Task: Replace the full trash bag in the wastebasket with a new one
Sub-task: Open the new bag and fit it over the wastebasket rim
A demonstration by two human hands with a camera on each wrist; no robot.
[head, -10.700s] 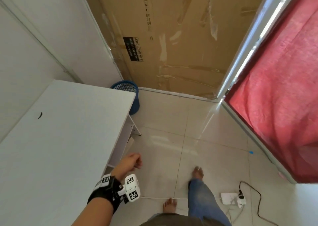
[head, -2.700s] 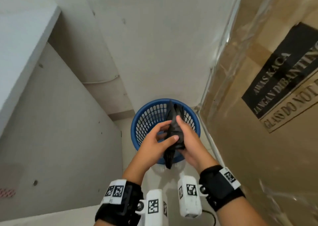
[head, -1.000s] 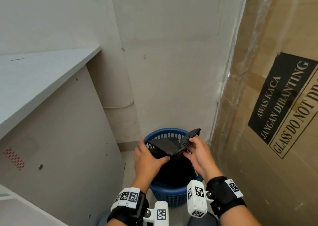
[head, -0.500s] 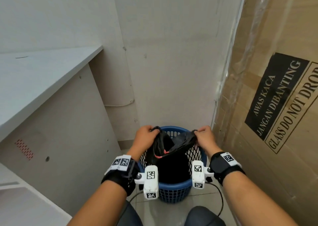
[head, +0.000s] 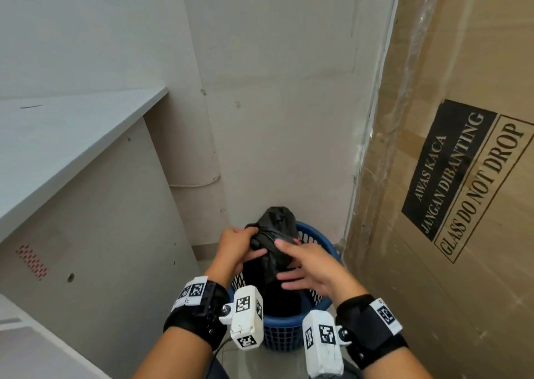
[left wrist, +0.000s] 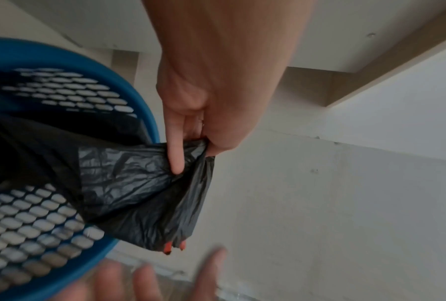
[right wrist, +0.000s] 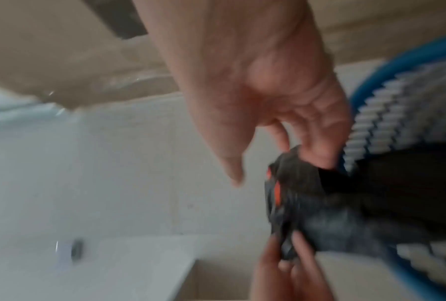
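Nearest you, your left hand [head: 234, 246] grips the gathered top of the black trash bag [head: 274, 243], thumb and fingers pinching the bunched plastic. Your right hand [head: 310, 266] lies against the bag's near side with its fingers spread. The right wrist view is blurred, so you cannot tell whether that hand pinches the plastic or only touches it.

The bag stands in the blue wastebasket [head: 284, 325], its neck drawn up above the rim. Its lower part fills the mesh walls. A red drawstring [left wrist: 168, 246] shows at the bag's bunched edge. What is inside the bag is hidden.

To your left, the white bench [head: 57, 141] rises just beside the basket, its side panel [head: 95, 234] close to your left wrist. To your right, a tall cardboard box [head: 462, 176] with a "GLASS DO NOT DROP" label stands just beside the basket. Behind the basket is the wall [head: 283, 89], so the basket sits in a narrow corner. Your forearms and the wrist cameras cover the basket's near rim.
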